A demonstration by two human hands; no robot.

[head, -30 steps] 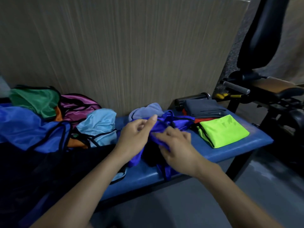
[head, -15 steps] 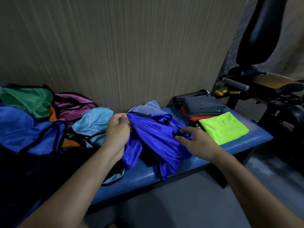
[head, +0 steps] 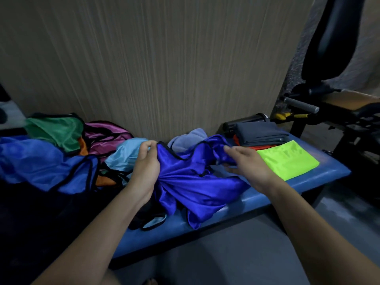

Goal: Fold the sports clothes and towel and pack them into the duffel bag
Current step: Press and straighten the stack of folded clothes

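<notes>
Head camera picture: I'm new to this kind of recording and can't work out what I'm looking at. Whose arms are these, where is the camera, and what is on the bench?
There is no machine here. A person wears one wide-angle camera on the head, looking forward and down, so the two bare arms are their own.

Their left hand and right hand each grip an edge of a shiny royal-blue sports vest with black trim, spread between them over a padded blue bench.

On the right lie folded pieces: a neon-green cloth and a dark grey cloth stacked on something red-orange. On the left is an unfolded heap: green, purple, light-blue and blue garments. Gym equipment stands at far right. I cannot make out a duffel bag with certainty.
</notes>
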